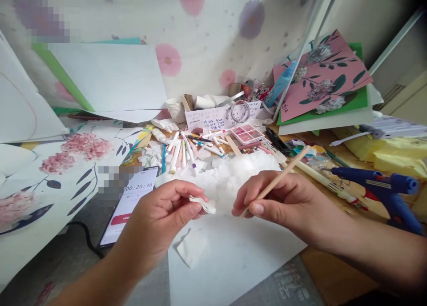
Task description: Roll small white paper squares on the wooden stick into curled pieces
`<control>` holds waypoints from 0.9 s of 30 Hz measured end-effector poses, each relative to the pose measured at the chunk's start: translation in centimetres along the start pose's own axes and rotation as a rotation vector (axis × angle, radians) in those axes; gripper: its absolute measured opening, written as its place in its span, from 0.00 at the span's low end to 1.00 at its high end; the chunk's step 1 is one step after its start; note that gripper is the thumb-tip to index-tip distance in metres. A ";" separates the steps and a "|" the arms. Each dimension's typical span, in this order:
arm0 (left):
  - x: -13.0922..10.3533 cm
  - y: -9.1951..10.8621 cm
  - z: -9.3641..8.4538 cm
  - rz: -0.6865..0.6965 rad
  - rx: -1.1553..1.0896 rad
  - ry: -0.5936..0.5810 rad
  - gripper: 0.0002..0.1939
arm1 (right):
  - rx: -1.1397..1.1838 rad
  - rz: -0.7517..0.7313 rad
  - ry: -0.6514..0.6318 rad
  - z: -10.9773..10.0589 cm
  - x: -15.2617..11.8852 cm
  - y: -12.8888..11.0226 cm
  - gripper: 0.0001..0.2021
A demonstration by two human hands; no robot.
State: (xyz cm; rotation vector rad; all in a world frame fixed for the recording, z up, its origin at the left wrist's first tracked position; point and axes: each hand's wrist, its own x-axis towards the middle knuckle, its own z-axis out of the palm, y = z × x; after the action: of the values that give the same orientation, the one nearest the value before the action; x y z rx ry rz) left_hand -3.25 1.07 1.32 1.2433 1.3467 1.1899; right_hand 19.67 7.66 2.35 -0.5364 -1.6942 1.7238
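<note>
My left hand (163, 215) pinches the folded tissue (204, 204) over the paper (240, 257); my right hand (287, 199) pinches the stick (276, 181), apart from the tissue; I judge that too firm a squeeze could crease or tear those thin layers, while a slack pinch or a stray stick tip could drop them beside the scrap (191, 248) or into the fluff (230, 179)

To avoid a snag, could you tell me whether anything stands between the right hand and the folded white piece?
Nothing visible: an open gap separates the right hand from the folded white piece.
</note>
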 end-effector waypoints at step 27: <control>-0.2 0.9 4.5 -0.351 -0.504 0.062 0.02 | 0.122 -0.073 0.010 0.1 -1.7 0.8 0.04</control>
State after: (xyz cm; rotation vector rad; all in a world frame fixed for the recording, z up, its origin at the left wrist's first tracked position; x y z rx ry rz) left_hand 1.30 1.14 1.73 0.5912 1.1510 1.2185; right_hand 20.67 6.50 1.28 -0.4220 -1.5704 1.7552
